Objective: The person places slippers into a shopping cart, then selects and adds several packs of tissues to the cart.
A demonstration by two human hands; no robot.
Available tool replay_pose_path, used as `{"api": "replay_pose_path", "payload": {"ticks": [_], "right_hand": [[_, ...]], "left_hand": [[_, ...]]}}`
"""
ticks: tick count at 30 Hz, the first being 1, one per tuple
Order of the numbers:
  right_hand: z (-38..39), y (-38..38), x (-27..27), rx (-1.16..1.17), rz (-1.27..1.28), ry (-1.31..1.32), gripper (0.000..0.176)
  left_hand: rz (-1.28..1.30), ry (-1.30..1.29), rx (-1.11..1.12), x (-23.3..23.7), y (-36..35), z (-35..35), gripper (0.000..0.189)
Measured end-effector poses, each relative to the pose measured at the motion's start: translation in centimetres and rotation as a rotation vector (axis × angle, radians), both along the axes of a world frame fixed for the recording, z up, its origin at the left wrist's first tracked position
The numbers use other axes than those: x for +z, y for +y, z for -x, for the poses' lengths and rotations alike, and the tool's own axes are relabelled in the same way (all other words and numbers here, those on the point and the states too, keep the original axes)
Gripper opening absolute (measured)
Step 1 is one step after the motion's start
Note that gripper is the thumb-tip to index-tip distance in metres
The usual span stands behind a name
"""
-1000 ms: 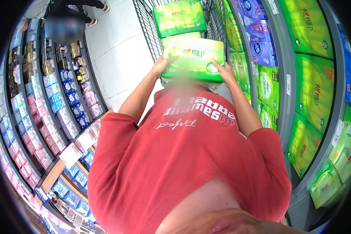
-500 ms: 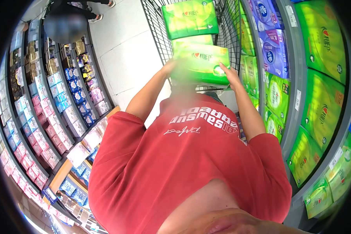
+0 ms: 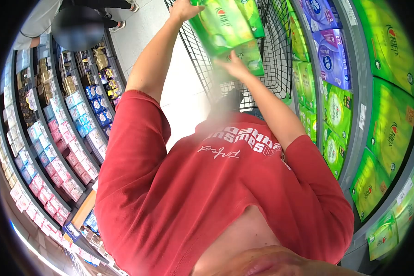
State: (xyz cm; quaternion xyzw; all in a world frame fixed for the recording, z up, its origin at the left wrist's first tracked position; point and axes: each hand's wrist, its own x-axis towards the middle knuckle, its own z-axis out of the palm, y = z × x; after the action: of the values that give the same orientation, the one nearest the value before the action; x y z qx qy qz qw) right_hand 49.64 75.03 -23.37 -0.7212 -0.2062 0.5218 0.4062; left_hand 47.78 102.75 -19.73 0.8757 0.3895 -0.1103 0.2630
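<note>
Green pack (image 3: 221, 27) now raised and tilted over the cart (image 3: 273, 69), upper centre, left hand (image 3: 184, 9) clamped on its top corner, right hand (image 3: 234, 66) spread flat beneath it.

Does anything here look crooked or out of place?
Only the green pack stands out: it hangs steeply tilted above the wire cart, upper end in the left hand, right hand against its lower end. Shelf packs sit in tidy rows; nothing looks torn or spilled.
</note>
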Motion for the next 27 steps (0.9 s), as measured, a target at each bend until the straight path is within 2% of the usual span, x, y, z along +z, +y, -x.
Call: {"api": "replay_pose_path", "payload": {"ticks": [1,2,4,5,6,7,9,10,11,12,13,14,18,19,20,21,22,23,24,25,26,27], "right_hand": [[0.9,0.0,-0.6,0.176,-0.085,-0.11,0.079],[1.7,0.2,-1.4,0.296,-0.06,-0.146,0.074],[3.0,-1.4,-4.2,0.292,-0.127,-0.089,0.069],[3.2,-2.2,-5.3,0.298,-0.191,-0.027,0.065],[3.0,-3.5,-5.6,0.294,-0.194,-0.032,0.065],[2.4,-5.4,-5.8,0.289,-0.163,0.012,0.062],[1.0,-9.4,-5.9,0.229,-0.045,0.015,0.057],[0.1,-11.5,-5.8,0.174,0.043,-0.024,0.056],[-0.9,-13.6,-5.2,0.107,0.068,0.022,0.054],[-2.2,-15.7,-4.5,0.038,0.091,0.068,0.051],[-3.3,-18.2,-5.0,0.014,0.028,-0.006,0.049],[-4.4,-20.4,-5.4,-0.079,0.038,0.027,0.047],[-7.8,-26.7,0.0,-0.369,0.032,0.056,0.041],[-8.3,-27.9,0.8,-0.477,0.031,0.051,0.039],[-8.7,-28.8,1.6,-0.545,0.021,0.028,0.036],[-9.0,-29.6,2.3,-0.56,-0.034,0.025,0.034],[-9.4,-30.5,3.1,-0.591,-0.085,0.005,0.033],[-9.3,-31.3,3.6,-0.621,-0.139,0.002,0.031],[-9.4,-31.9,4.7,-0.639,-0.137,-0.043,0.031],[-10.1,-34.6,-5.1,-0.609,-0.285,-0.362,0.031],[-10.0,-33.9,1.7,-0.691,-0.351,-0.509,0.033],[-10.2,-34.4,6.7,-0.562,-0.311,-0.679,0.036]], "left_hand": [[-0.057,-0.123,0.042,0.2,-0.9,0.1,0.074],[-0.114,-0.246,0.083,0.4,-2.2,0.1,0.072],[0.13,-0.237,0.217,-0.5,-5.9,1.1,0.056],[0.283,-0.271,0.21,-0.7,-8.2,2.2,0.048],[0.392,-0.359,0.23,-4.6,-9.9,4.0,0.042],[0.411,-0.245,0.167,-4.4,-13.0,5.5,0.041],[0.569,-0.271,0.043,-6.7,-17.9,9.4,0.036],[0.74,-0.392,0.24,-8.2,-21.1,11.2,0.033],[0.843,-0.436,0.402,-7.3,-23.9,12.0,0.032],[0.912,-0.331,0.498,-6.6,-25.7,12.7,0.033],[0.887,-0.277,0.353,-5.4,-27.1,13.3,0.036],[0.669,-0.15,0.263,-5.7,-28.5,13.5,0.035],[0.715,-0.1,0.236,-4.1,-27.8,13.1,0.034],[0.709,-0.196,0.255,-4.6,-26.8,12.5,0.032],[0.672,-0.282,0.221,-7.3,-25.3,11.9,0.031],[0.492,-0.296,0.149,-6.7,-24.5,9.8,0.03],[0.463,-0.342,0.077,-4.1,-24.0,7.1,0.03],[0.485,-0.433,0.063,-5.1,-22.7,5.0,0.03],[0.511,-0.467,0.025,-1.2,-23.4,1.8,0.031],[0.484,-0.48,-0.095,-0.5,-23.1,-1.2,0.032],[0.507,-0.536,-0.137,4.0,-25.3,-4.6,0.031],[0.561,-0.642,-0.215,7.0,-27.2,-7.5,0.03]]}}
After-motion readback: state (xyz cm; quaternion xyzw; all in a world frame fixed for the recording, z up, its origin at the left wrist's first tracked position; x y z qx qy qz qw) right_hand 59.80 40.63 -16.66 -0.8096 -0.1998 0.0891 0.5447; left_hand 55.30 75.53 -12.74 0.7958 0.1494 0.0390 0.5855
